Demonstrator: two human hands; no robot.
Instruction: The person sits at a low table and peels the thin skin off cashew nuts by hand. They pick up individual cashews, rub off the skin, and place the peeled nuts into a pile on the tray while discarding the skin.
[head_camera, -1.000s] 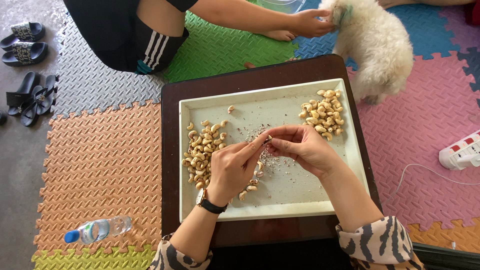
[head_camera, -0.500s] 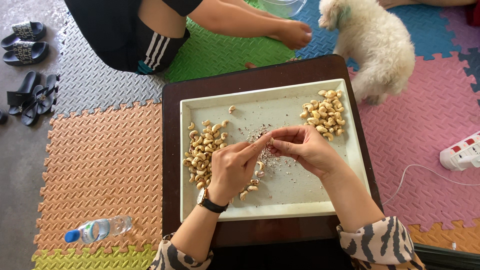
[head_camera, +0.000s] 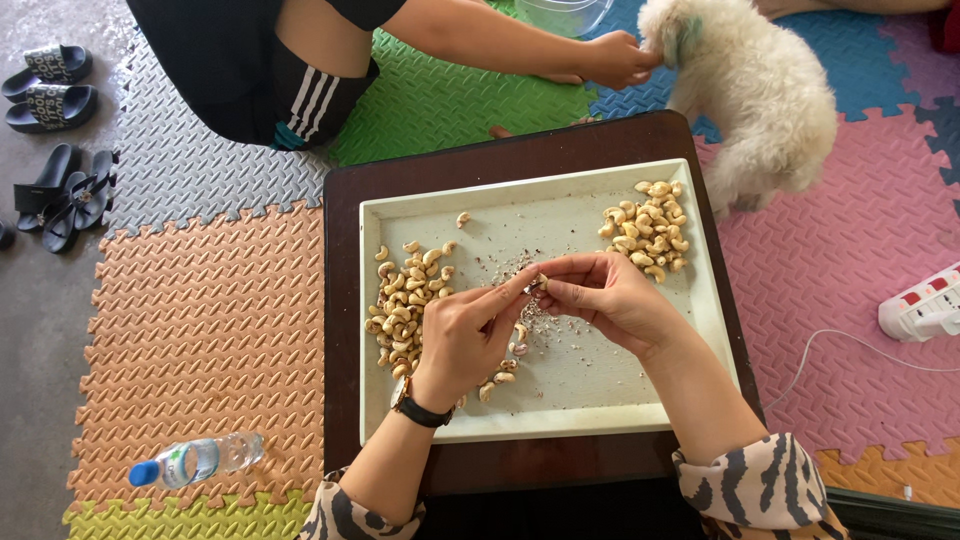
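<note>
Head view: both hands meet over the middle of the tray.
Fingers: the left hand (head_camera: 462, 335) and right hand (head_camera: 610, 296) pinch one cashew (head_camera: 537, 283) between their fingertips, just above the tray.
Below: husk crumbs (head_camera: 530, 320) lie under the hands.
Piles: left pile (head_camera: 405, 305) beside the left hand; right pile (head_camera: 648, 228) beyond the right hand.
Tray (head_camera: 590, 400): on the dark surface (head_camera: 345, 300).
Beyond: a white dog (head_camera: 760, 90); a bottle (head_camera: 195, 460) on the floor mats.

Tray (head_camera: 560, 425) on low table (head_camera: 345, 300). In tray: nut pile (head_camera: 405, 305) left, second pile (head_camera: 648, 228) right, hands between. Dog (head_camera: 750, 90) behind table; bottle (head_camera: 195, 460) left.
</note>
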